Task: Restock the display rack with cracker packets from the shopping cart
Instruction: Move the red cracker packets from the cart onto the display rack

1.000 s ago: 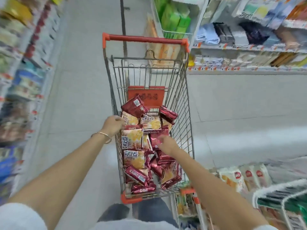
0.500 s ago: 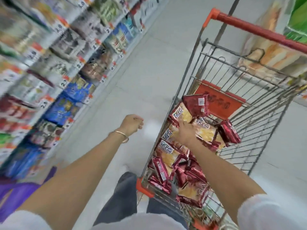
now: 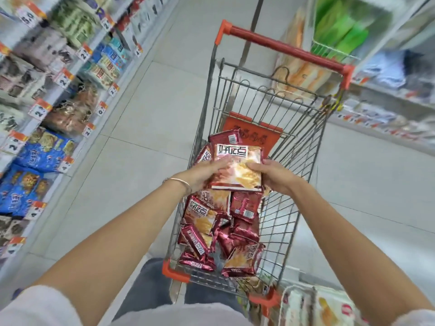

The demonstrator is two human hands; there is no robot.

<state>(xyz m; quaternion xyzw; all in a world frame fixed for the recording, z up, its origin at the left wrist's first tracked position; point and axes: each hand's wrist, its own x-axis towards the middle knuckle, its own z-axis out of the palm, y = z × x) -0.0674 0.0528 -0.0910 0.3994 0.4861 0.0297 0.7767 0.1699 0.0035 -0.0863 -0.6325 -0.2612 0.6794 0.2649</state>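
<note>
White sleeves (image 3: 40, 307) and grey trousers (image 3: 150, 285) at bottom edge, both bare forearms reaching forward over the silver wire shopping cart (image 3: 282, 208). Blurred pale packets (image 3: 329, 307) bottom right, print unreadable. Cart basket holds a loose heap of red foil cracker packets (image 3: 219, 231), some face up with the boxy "好吃点" logo, some showing the dark red back with a white barcode patch. Above the heap, clear of it, sits a red-and-gold foil cracker packet (image 3: 237, 168), face up to camera, "好吃点" in dark characters on a white block at its top edge, small print under it too blurred to read. Left hand (image 3: 202, 171), thin metal bangle (image 3: 181, 182) on the wrist, grips the packet's left side, thumb laid across the front, fingers under it. Right hand (image 3: 275, 176) grips the right side, thumb on the front edge, fingers curled behind. Beyond, an orange plastic panel (image 3: 254, 135) at the cart's far end, dark print unreadable, then the red handle bar (image 3: 284, 49). Left shelves (image 3: 77, 74) carry blue snack bags (image 3: 35, 156) and orange-topped price tags (image 3: 40, 109), big "2" readable, rest blurred. Green packs (image 3: 341, 31) far right.
</note>
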